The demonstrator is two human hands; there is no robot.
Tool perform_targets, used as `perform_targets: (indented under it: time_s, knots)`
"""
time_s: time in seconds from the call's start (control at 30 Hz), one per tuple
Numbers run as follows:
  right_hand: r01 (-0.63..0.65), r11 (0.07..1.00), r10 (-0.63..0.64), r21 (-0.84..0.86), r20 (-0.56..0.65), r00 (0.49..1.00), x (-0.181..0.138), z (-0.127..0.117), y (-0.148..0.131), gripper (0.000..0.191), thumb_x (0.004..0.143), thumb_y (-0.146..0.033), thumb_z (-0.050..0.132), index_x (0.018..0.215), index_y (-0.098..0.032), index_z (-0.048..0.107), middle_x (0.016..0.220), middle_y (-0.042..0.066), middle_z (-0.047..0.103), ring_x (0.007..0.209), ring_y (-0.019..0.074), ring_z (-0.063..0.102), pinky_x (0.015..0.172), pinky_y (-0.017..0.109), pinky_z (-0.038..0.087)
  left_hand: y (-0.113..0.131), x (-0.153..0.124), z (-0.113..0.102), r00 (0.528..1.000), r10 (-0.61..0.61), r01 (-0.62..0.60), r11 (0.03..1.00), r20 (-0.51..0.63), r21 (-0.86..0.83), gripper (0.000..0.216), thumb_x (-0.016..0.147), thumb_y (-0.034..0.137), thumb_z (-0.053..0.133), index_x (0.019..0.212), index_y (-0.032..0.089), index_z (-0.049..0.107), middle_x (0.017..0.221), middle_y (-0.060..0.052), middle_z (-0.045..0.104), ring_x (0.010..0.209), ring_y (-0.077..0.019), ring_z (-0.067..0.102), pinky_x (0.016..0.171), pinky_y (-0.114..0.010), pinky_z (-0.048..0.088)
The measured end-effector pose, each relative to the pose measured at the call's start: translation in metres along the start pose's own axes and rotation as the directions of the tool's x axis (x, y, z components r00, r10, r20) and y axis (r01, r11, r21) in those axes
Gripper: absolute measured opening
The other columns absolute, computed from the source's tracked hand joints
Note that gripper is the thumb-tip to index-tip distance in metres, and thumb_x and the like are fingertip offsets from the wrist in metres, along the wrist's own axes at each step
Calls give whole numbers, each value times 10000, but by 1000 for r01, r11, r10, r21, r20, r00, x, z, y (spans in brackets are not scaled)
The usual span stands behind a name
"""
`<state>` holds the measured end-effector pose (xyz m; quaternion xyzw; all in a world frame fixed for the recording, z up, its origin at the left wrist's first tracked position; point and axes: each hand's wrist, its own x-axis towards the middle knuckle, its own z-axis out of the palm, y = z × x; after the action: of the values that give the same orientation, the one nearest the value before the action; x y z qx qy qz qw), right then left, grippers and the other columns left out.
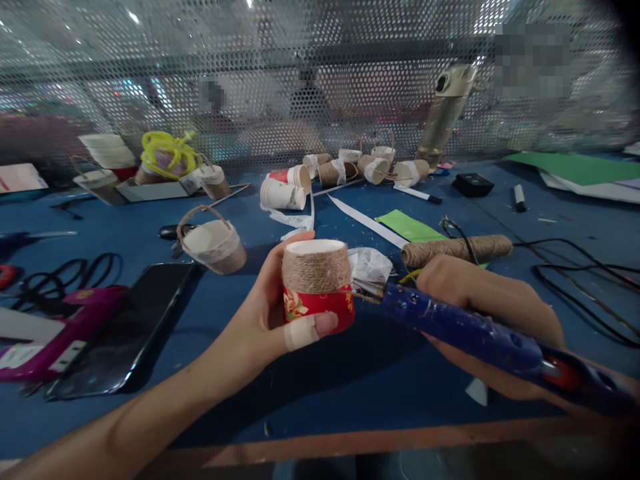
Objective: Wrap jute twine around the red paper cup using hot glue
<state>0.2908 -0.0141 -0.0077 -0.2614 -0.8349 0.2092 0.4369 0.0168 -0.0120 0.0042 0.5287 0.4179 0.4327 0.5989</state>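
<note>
My left hand [270,307] is closed around a red paper cup [320,308], its thumb, banded with a pale bandage, across the front. Jute twine [316,272] is wound round the cup's upper half; the lower half shows red with a gold pattern. My right hand [480,307] grips a blue glue gun [450,327], whose nozzle points left at the cup's side, close to the lowest turn of twine. Whether the nozzle touches the cup I cannot tell. Behind the nozzle lies crumpled white material [371,267]. A roll of twine [457,250] lies just beyond my right hand.
A small handled basket [215,247] stands left of the cup, near a black phone [130,327] and a purple glue gun [75,327]. Several wrapped cups [337,172] lie at the back before a perforated metal screen [280,87]. A bottle [445,113] leans there. Black cable [575,260] runs right.
</note>
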Motion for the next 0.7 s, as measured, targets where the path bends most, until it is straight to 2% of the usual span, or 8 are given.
perform_targets:
  time_s: [0.13,0.3,0.43,0.57,0.7]
  knots:
    - [-85,993,87,-78,21,996,-1,1,-1,256,945,-78,593,792,-257,493,761,-5,555,698,176,559,660,339,451,1,0,0,1000,12,-12,1000,-8,7,872,731,382,959,1463,356,486,1436,-34,681,1259,-301,699,1012,-344,612]
    - [-106,982,116,-159,61,991,-2,0,-1,276,942,-67,569,792,-257,437,744,-14,553,654,165,529,612,329,401,2,-1,1,1000,12,-11,1000,-12,22,863,740,370,954,1464,377,483,1387,19,702,1227,-245,713,978,-270,616]
    - [-47,982,55,-180,41,998,-2,4,3,304,925,-57,564,767,-258,400,737,-13,502,685,173,506,630,332,400,1,-3,1,999,30,-28,997,-19,73,819,786,361,918,1473,398,473,1347,32,713,1196,-244,731,996,-309,620]
    - [33,974,-36,-226,-9,999,-3,9,12,369,933,24,493,736,-263,370,703,-24,494,662,165,508,604,320,391,-3,-3,0,996,75,-66,980,-39,186,828,818,398,891,1518,388,447,1411,-3,677,1212,-277,718,1052,-390,601]
    - [116,957,-116,-265,17,993,-5,8,20,374,920,22,500,717,-268,378,683,-29,519,629,163,530,568,321,393,-5,-1,-3,994,110,-102,967,-23,234,845,825,417,889,1535,364,433,1446,-28,653,1260,-306,691,1098,-434,574]
